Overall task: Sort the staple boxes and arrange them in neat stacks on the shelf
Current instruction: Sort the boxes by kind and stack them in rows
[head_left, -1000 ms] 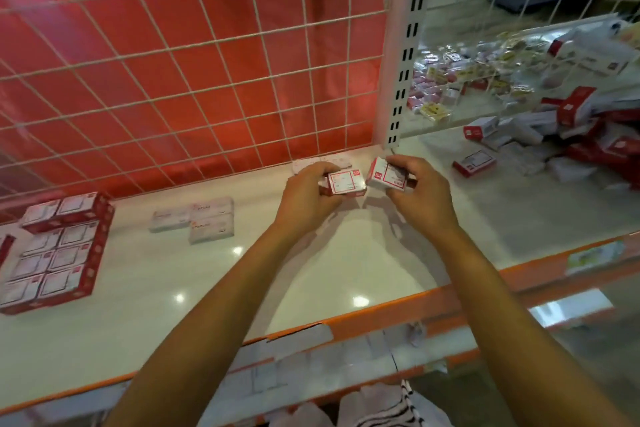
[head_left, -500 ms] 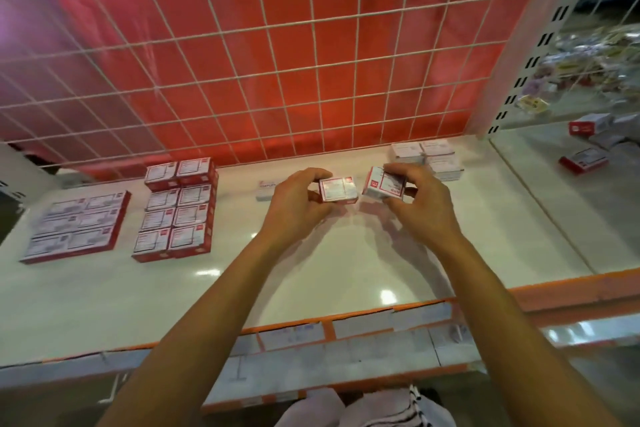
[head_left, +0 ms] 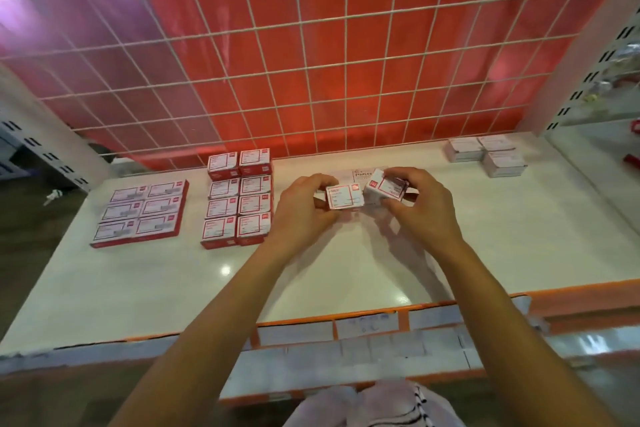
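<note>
Over the middle of the shelf, the left grip pinches a staple box, label up. The right grip holds a tilted second box just beside it. Red stacks sit to the left.

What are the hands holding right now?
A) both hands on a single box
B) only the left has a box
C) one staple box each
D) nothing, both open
C: the left hand grips a red-and-white staple box, and the right hand grips a second box, tilted, right beside it.
</note>
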Motion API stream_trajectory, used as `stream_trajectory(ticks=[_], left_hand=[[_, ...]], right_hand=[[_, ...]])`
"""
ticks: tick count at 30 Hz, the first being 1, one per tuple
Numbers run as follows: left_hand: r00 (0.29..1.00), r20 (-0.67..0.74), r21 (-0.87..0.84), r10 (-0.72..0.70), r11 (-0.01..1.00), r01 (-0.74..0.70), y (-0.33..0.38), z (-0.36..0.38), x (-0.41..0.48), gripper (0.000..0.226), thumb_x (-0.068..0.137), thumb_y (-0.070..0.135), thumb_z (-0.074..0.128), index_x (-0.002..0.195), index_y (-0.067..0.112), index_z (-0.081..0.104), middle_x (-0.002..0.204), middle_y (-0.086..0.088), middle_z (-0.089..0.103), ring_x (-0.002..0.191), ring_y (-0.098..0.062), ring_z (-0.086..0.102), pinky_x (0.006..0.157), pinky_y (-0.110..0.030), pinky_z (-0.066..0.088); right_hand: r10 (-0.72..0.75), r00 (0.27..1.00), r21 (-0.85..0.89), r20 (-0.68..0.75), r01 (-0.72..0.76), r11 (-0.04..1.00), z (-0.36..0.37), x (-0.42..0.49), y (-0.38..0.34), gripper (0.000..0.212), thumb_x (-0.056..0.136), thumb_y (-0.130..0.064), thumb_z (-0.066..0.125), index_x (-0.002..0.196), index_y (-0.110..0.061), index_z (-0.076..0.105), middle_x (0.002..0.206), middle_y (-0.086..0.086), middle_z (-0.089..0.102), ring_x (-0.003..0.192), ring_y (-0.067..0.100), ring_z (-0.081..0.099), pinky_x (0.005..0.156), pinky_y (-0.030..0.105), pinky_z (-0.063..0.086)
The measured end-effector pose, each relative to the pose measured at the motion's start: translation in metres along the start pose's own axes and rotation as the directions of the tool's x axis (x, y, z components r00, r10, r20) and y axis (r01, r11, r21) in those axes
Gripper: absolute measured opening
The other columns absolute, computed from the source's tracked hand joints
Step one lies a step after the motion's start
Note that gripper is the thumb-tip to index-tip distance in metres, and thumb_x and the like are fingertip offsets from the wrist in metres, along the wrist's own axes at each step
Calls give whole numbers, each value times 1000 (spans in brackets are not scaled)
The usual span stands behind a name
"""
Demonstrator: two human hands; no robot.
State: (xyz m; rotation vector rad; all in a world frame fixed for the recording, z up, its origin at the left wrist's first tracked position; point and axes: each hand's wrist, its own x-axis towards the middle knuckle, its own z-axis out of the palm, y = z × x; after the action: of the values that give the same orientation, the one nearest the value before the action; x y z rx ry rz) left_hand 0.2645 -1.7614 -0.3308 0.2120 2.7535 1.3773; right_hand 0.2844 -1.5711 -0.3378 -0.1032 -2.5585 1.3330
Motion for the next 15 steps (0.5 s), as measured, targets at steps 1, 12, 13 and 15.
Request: stream_trajectory(ticks=[1, 12, 13, 15], left_hand=[[1000, -13, 3, -4, 1000, 4, 0, 1, -1, 51, 69, 19, 85, 114, 23, 62, 117, 3, 58, 84, -12, 68, 72, -23, 57], [984, -117, -22, -131, 991, 130, 12, 14, -5, 50, 74, 13, 80, 119, 21, 58, 121, -1, 62, 86, -13, 69, 67, -20, 57], [982, -126, -30, -141, 990, 138, 11, 13, -6, 49, 75, 13, 80, 119, 21, 58, 121, 1, 62, 87, -11, 69, 68, -21, 58], [978, -140, -39, -157, 987, 153, 8, 9, -10, 47, 77, 14, 78, 119, 21, 58, 121, 4, 61, 86, -8, 67, 64, -13, 55]], right_hand=[[-2, 1000, 8, -5, 2, 1000, 1, 1, -2, 42, 80, -7, 72, 119, -19, 62, 121, -1, 61, 97, 4, 52, 71, -1, 39], [-34, 999, 84, -26, 36, 996, -5, 13, -7, 33, 82, -11, 71, 114, -16, 64, 115, -2, 61, 98, 8, 55, 81, 8, 42], [-32, 999, 93, -15, 34, 995, -4, 13, -7, 33, 82, -12, 71, 114, -16, 63, 115, -2, 60, 98, 7, 55, 80, 7, 42], [-37, 999, 103, 15, 35, 994, -1, 13, -7, 33, 81, -14, 72, 113, -17, 63, 113, -4, 60, 99, 8, 56, 79, 8, 44]])
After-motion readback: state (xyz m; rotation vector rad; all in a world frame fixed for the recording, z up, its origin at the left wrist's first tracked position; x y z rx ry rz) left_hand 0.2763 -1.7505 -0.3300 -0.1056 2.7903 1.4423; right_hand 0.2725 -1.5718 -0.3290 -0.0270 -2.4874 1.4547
